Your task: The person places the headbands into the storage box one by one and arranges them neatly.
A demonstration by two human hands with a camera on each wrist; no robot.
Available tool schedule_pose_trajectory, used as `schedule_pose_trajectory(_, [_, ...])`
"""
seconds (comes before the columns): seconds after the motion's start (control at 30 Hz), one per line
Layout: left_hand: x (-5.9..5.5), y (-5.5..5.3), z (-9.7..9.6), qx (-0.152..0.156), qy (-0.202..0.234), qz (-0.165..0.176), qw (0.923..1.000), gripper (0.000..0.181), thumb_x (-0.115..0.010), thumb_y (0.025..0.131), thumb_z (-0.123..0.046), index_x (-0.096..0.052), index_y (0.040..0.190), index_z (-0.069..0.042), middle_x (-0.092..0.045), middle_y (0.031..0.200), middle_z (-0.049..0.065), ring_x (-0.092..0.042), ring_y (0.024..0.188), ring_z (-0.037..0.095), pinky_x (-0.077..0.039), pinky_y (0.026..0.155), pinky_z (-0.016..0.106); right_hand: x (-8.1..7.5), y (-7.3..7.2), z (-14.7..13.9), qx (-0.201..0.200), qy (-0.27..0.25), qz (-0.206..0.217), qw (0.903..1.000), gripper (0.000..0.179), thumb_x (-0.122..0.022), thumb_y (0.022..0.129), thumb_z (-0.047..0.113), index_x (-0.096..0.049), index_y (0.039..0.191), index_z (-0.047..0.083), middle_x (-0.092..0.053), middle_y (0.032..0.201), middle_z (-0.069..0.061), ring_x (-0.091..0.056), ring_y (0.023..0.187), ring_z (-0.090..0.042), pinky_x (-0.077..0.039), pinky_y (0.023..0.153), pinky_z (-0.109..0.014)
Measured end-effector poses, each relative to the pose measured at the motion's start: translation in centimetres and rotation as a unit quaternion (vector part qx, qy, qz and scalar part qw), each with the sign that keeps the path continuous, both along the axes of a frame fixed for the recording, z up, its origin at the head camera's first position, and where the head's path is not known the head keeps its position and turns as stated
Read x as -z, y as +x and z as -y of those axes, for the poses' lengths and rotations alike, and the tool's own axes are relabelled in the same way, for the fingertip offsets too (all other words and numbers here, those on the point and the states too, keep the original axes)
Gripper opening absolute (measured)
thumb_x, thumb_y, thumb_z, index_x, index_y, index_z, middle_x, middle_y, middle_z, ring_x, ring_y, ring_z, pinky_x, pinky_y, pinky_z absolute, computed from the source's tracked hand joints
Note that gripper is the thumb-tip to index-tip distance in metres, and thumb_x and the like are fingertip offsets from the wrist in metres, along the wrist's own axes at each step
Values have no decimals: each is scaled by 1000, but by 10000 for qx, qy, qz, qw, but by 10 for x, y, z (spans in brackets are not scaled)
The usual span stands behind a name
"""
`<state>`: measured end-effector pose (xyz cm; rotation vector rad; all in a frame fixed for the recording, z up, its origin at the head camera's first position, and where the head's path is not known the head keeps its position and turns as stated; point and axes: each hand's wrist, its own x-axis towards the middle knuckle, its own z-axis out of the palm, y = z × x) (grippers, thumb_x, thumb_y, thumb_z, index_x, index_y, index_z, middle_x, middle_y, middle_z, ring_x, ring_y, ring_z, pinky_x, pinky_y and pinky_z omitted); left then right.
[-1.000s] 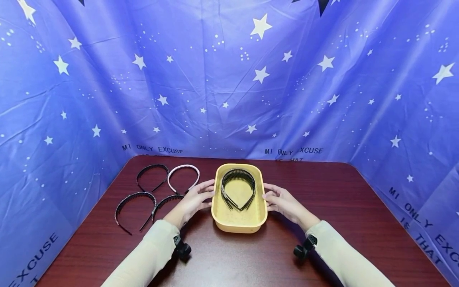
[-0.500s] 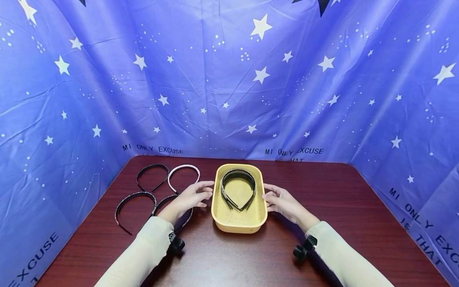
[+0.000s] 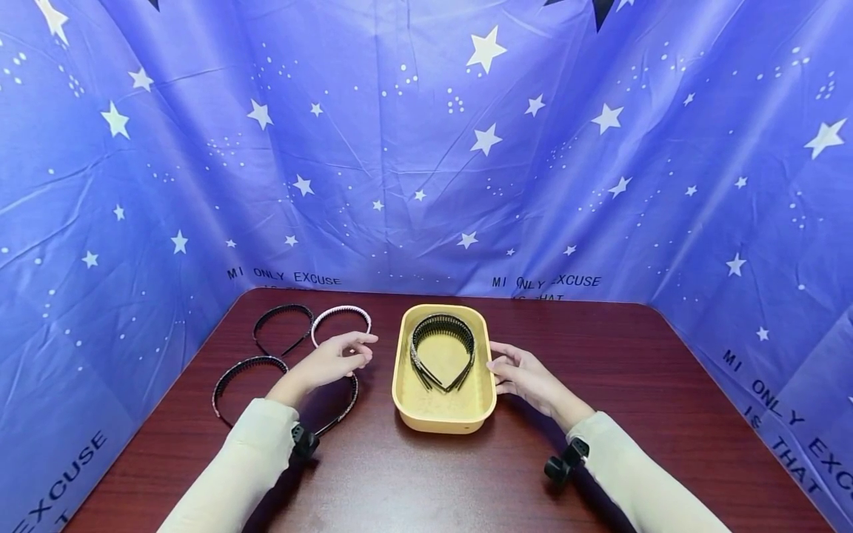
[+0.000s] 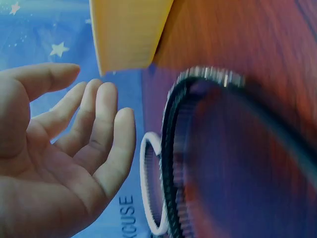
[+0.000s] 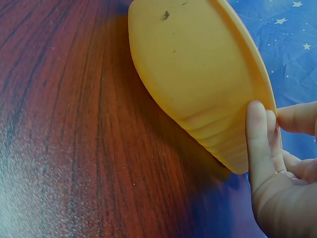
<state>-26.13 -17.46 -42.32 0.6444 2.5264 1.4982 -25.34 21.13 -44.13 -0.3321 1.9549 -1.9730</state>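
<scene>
A yellow plastic basin [image 3: 440, 425] stands on the table with several black toothed headbands [image 3: 443, 324] nested inside it. My right hand [image 3: 529, 379] touches the basin's right side, its fingertips against the outer wall [image 5: 208, 84] and at the rim. To the left, my left hand [image 3: 328, 361] hovers palm inward with loosely bent fingers and nothing in them. Beneath it lies a dark headband with a glittery band [image 4: 168, 148], partly hidden by the hand and wrist. Just beyond that hand is a white headband [image 3: 341, 309].
Two more black headbands lie on the left, one at the back [image 3: 283, 307] and one nearer the front [image 3: 253, 360]. The dark red wood table [image 3: 426, 488] meets a blue star-printed curtain [image 3: 413, 148] at the back and sides.
My left hand has left the basin's left side and moved left over the headbands. The right hand and the basin have stayed in place.
</scene>
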Motion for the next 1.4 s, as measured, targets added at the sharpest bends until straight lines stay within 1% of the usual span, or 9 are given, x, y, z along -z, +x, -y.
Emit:
schedule_pose_trajectory(0.17, [-11,0,18,-42,-489,-260,9985,38,-62,97,-14,-60,133,-2,-67,111,22,-65,93,25,-53,74,34,1,0,0,-41,-46,-24,10000,63,-55,98,2,-23,151,-12,-61,104,-19,-64,79,-17,-57,72,-30])
schedule_pose_trajectory(0.33, [-19,-1,36,-304,-969,-530,9934,35,-62,96,-13,-62,130,-6,-71,106,14,-66,95,19,-52,83,36,1,0,-1,-30,-51,-31,10000,63,-56,99,3,-24,151,-11,-61,105,-19,-64,80,-17,-57,72,-30])
schedule_pose_trajectory(0.47, [-20,-1,52,-412,-1116,-580,9912,36,-63,96,-13,-61,131,-3,-72,106,15,-68,94,23,-53,83,38,1,0,0,21,-34,-4,10000,63,-56,98,3,-25,151,-11,-60,104,-19,-64,79,-17,-57,71,-29])
schedule_pose_trajectory(0.63, [-15,1,66,-563,-953,-456,9928,37,-62,95,-7,-60,130,2,-71,105,19,-69,93,33,-55,80,32,1,0,0,60,-31,32,10000,63,-56,98,3,-25,151,-10,-60,104,-19,-63,78,-17,-57,71,-29])
schedule_pose_trajectory(0.73, [-12,2,72,-573,-975,-516,9922,35,-62,95,-6,-60,128,5,-72,102,17,-69,92,28,-54,78,29,1,0,0,54,-45,59,10000,63,-56,98,2,-25,151,-10,-61,103,-18,-63,78,-16,-57,70,-29])
schedule_pose_trajectory(0.93, [-7,5,80,-688,-1235,-659,9878,31,-64,95,-7,-63,123,5,-72,98,12,-66,89,20,-52,78,35,2,1,0,39,-92,58,9999,63,-56,98,3,-25,151,-10,-61,104,-18,-64,79,-17,-57,70,-29])
schedule_pose_trajectory(1.03, [-3,6,84,-845,-1304,-560,9863,31,-66,93,-8,-64,122,4,-72,99,12,-65,84,19,-52,73,34,2,2,1,10,-94,52,9999,63,-55,99,3,-24,151,-11,-62,105,-18,-64,80,-17,-57,70,-30])
schedule_pose_trajectory(1.2, [6,6,91,-1044,-1171,-320,9871,32,-68,91,-7,-65,121,4,-71,102,14,-65,80,19,-54,64,31,2,1,1,-16,-126,52,9999,62,-55,99,3,-24,151,-11,-62,105,-19,-65,80,-18,-57,71,-31])
schedule_pose_trajectory(1.4, [14,5,94,-1021,-1442,-594,9825,33,-75,85,-9,-69,116,-1,-73,99,8,-69,89,22,-52,76,34,3,1,0,-2,-136,31,9999,63,-56,99,4,-23,151,-11,-63,105,-18,-65,80,-17,-57,72,-31])
